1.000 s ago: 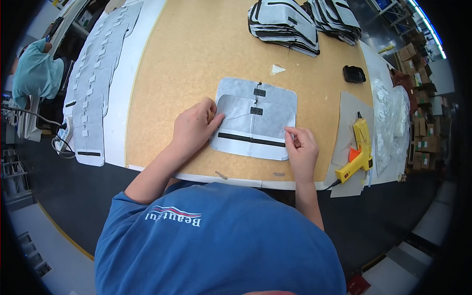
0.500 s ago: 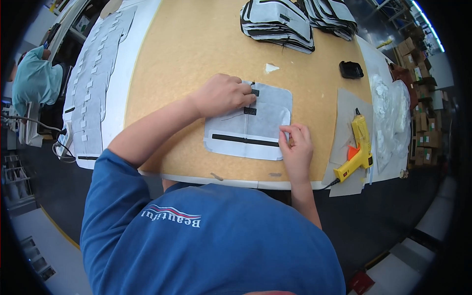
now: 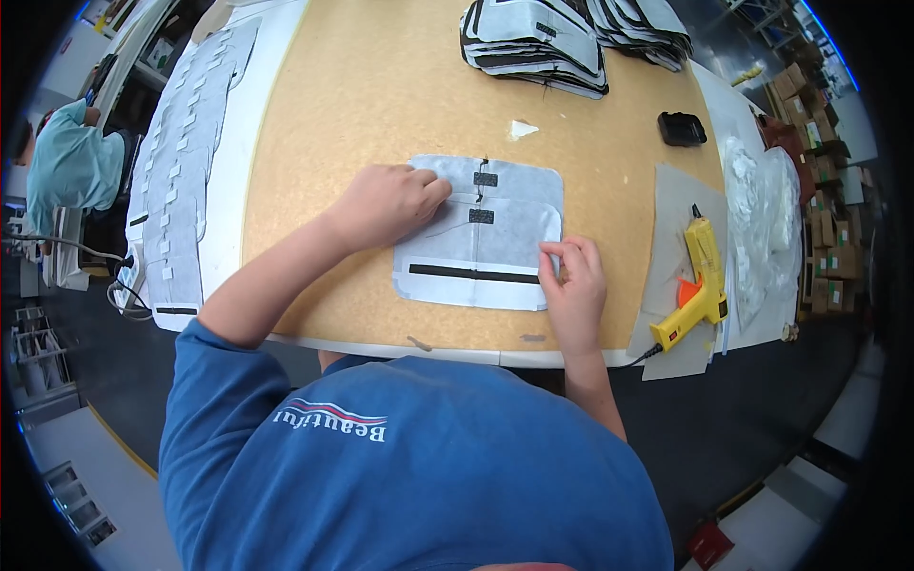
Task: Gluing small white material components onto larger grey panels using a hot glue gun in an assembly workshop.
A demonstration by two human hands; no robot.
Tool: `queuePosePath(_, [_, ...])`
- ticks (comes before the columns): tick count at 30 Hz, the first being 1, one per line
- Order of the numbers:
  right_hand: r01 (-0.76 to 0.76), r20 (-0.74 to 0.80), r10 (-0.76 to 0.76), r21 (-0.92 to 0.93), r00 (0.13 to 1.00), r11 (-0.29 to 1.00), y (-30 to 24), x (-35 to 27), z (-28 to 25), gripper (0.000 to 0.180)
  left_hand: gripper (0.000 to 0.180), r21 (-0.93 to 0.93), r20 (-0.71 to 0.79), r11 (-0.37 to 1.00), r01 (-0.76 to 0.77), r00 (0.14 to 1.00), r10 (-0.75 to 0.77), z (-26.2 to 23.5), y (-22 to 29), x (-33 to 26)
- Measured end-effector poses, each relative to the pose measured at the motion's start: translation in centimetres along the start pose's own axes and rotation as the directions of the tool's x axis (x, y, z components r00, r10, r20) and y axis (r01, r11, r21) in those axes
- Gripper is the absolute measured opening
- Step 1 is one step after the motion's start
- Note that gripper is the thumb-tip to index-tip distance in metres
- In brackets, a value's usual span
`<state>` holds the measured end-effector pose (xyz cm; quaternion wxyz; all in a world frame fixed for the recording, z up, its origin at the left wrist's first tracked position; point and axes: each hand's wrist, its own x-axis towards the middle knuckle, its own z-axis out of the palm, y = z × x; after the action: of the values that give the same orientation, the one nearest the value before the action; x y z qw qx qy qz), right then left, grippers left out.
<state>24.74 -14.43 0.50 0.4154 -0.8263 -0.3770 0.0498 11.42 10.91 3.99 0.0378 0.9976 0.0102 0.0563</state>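
Observation:
In front of me on the table lies a light grey fabric panel point(image 3: 514, 233) with rounded corners. It carries a long black strip point(image 3: 457, 273) near its lower edge and two small dark patches along a middle seam. Over its upper left part rests my left hand point(image 3: 392, 202), fingers curled together; whatever the fingertips may hold is hidden. At the panel's right edge, my right hand point(image 3: 575, 274) is closed, with thumb and forefinger pinching the fabric there.
Stacks of similar panels point(image 3: 538, 48) stand at the far side. To the right lie a yellow glue gun point(image 3: 702, 276) on grey card, a black plastic tray point(image 3: 682, 128) and clear plastic bags point(image 3: 762, 209). A long grey fabric piece point(image 3: 181, 162) runs along the left. A person point(image 3: 71, 162) sits beyond it.
My left hand has moved left, off the seam and dark patches, which now show fully. The right hand stays at the panel's right edge.

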Motion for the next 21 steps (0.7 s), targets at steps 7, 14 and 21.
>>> queuePosePath(7, [0.064,-0.002,-0.065,-0.102,0.998,0.993,-0.7,-0.2,-0.4,0.015,0.012,-0.189,-0.235,0.974,0.128,0.957,-0.171,2.1,1.4,-3.4])
queuePosePath(14, [0.222,-0.064,-0.250,-0.291,0.966,0.931,-4.1,5.3,-2.5,0.023,0.020,-0.423,-0.366,0.892,0.159,0.871,-0.329,1.3,0.8,-4.1])
queuePosePath(21, [0.466,-0.101,-0.565,-0.459,0.819,0.757,-6.3,21.5,1.1,0.037,0.024,-0.911,-0.205,0.407,0.059,0.794,-0.573,1.7,-2.3,-4.7])
